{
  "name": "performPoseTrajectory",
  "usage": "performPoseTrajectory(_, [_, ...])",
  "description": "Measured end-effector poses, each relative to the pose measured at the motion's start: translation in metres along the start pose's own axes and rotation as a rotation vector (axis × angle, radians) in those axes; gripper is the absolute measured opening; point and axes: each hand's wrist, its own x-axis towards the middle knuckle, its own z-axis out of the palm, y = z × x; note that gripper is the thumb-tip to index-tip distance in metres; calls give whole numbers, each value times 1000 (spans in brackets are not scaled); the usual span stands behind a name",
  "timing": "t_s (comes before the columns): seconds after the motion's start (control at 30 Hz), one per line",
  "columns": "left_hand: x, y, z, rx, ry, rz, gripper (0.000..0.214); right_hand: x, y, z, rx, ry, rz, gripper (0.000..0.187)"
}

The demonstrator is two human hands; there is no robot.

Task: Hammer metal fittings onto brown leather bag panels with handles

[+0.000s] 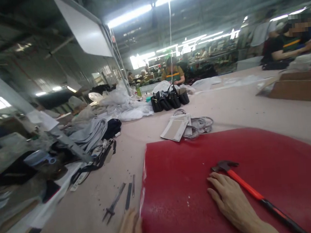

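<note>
- A worker's left hand (129, 230), blurred at the lower edge of the view, meets the near end of a dark flat strip (128, 196); whether its fingers grip the strip cannot be told.
- The right hand (230, 198) lies open and seemingly empty over a red mat (176, 172), fingers stretched toward a claw hammer (258, 195).
- The hammer rests on the mat, its head just beyond the fingertips and its orange-and-black handle slanting down to the right of the hand.
- The moment appears to be one of handling tools, with no blow being struck; lifting the hammer would call for the right hand to shift onto its handle and close.
- Left of the mat, a thin rod (133, 185) and a forked tool (113, 206) lie beside the strip on the tabletop (79, 212).
- Beyond the mat's far edge stand black bags (173, 100); farther back, a co-worker (176, 73) sits.
</note>
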Motion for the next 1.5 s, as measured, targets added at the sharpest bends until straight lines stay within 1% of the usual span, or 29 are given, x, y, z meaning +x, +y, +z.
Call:
performPoseTrajectory(0.03, [15, 2, 19, -2, 60, 24, 26, -1, 1, 0, -9, 3, 0, 28])
performPoseTrajectory(0.07, [36, 7, 41, -20, 49, 11, 26, -2, 2, 1, -16, 7, 4, 28])
performPoseTrajectory(0.13, [86, 24, 89, -43, -86, 21, 29, -3, 0, 0, -27, 25, 11, 28])
performPoseTrajectory(0.2, [139, 44, 133, -12, -247, 31, 38, -5, -3, -1, -31, 53, 11, 27])
performPoseTrajectory(0.23, [163, 54, 151, 14, -319, 29, 42, -5, -4, -2, -32, 62, 10, 27])
performPoseTrajectory(0.3, [202, 70, 179, 70, -461, 33, 47, -5, -7, -3, -39, 76, 10, 26])
performPoseTrajectory(0.37, [228, 80, 199, 120, -561, 17, 48, -6, -8, -3, -64, 89, 10, 27])
performPoseTrajectory(0.47, [252, 86, 219, 145, -625, 5, 47, -6, -8, -1, -119, 124, 4, 29])
performPoseTrajectory(0.6, [264, 84, 238, 136, -661, 12, 47, -6, -8, 4, -179, 174, -20, 31])
performPoseTrajectory(0.73, [265, 80, 246, 129, -631, -59, 42, -6, -8, 4, -201, 190, -32, 33])
performPoseTrajectory(0.83, [272, 70, 240, 93, -558, -156, 37, -6, -9, 3, -202, 177, -33, 32])
performPoseTrajectory(0.9, [283, 58, 225, 44, -479, -223, 36, -6, -9, 3, -192, 166, -26, 32])
performPoseTrajectory(0.93, [290, 50, 215, 12, -429, -258, 36, -6, -10, 3, -180, 160, -18, 31])
performPoseTrajectory(0.97, [297, 42, 201, -24, -372, -292, 36, -6, -10, 3, -167, 155, -8, 31])
performPoseTrajectory(1.03, [309, 25, 169, -104, -263, -348, 34, -7, -11, 5, -141, 149, 10, 30])
performPoseTrajectory(1.07, [311, 17, 151, -157, -220, -374, 33, -8, -11, 6, -130, 146, 15, 30])
performPoseTrajectory(1.13, [305, 2, 113, -297, -186, -428, 30, -8, -10, 8, -108, 135, 21, 30])
performPoseTrajectory(1.17, [297, -3, 95, -417, -188, -480, 29, -8, -10, 8, -94, 124, 25, 31])
performPoseTrajectory(1.23, [270, -10, 62, -753, -207, -642, 30, -7, -9, 8, -60, 93, 39, 31])
performPoseTrajectory(1.3, [233, -7, 38, -1088, -183, -822, 34, -4, -8, 6, -33, 69, 44, 30])
performPoseTrajectory(1.33, [212, -1, 28, -1205, -128, -897, 35, -2, -7, 5, -26, 61, 39, 30])
performPoseTrajectory(1.37, [190, 8, 22, -1270, -45, -952, 35, -1, -7, 3, -23, 55, 29, 31])
performPoseTrajectory(1.43, [143, 39, 14, -1355, 199, -1040, 32, 2, -7, 1, -26, 40, 6, 31])
performPoseTrajectory(1.47, [119, 59, 13, -1396, 283, -1077, 32, 3, -7, 0, -30, 29, -1, 32])
performPoseTrajectory(1.5, [96, 80, 13, -1443, 319, -1106, 33, 4, -8, -1, -33, 15, -5, 32])
